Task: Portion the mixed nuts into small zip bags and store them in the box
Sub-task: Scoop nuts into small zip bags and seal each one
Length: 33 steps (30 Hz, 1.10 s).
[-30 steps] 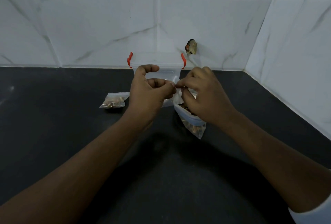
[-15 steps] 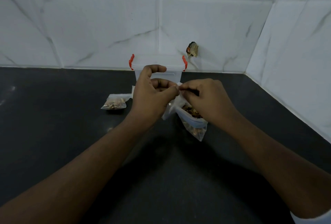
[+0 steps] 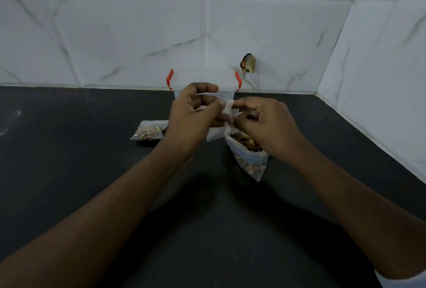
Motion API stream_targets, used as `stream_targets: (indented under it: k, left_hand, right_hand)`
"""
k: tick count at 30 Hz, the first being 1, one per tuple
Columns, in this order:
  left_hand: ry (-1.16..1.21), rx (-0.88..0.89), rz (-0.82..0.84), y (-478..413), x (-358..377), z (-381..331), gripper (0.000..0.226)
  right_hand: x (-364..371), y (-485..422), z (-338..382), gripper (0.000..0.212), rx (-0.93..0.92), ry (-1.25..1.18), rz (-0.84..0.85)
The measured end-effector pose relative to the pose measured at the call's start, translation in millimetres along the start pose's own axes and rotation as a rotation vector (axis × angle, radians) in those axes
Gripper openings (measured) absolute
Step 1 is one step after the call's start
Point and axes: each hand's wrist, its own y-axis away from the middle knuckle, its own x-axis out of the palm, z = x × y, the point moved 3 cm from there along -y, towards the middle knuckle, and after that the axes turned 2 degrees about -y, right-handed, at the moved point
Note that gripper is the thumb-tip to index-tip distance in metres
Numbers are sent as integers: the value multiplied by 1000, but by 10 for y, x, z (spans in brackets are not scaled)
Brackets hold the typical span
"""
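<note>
My left hand and my right hand meet over the dark counter and pinch the top edge of a small clear zip bag between them. Below my right hand stands the larger open bag of mixed nuts, its top rolled down and nuts showing inside. A filled small zip bag lies flat to the left. The clear plastic box with red latches stands behind my hands, against the wall, its lid on.
The black counter runs to a white marble-tiled wall behind and on the right. A small brown scrap sticks to the back wall right of the box.
Both hands stayed together at the small bag's top edge; my right fingers shifted slightly along it. The view dipped a little.
</note>
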Motion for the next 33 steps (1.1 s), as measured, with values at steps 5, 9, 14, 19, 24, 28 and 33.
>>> stream_targets:
  k: [5,9,14,19,24,28,33]
  left_hand:
    - [-199,-216,-170,-141,-215,188,26]
    - [239,-533,-7,-135,-171,286,11]
    - [427,-468,-115,-193,-204,339,7]
    - [440,-413,-173,-201,-262,359,13]
    - [470,-562,-31,-177,-219,361,37]
    - [430,-510,-92,-200,-216,397,40]
    - [413,-432,-171,-230,-282,419,34]
  right_hand:
    - [-52,-29,-76,29,51,-180,-8]
    - [-45,-37,-112,27,83,-264,20]
    - [-49,-50,-175,27,114,-264,35]
    - [-3,-43,-201,30,137,-262,55]
    - [-39,-43,-184,19,122,-200,17]
    - [-63,-37,-190,18,119,-171,-6]
    - [-68,-42,-199,10,145,-208,-40]
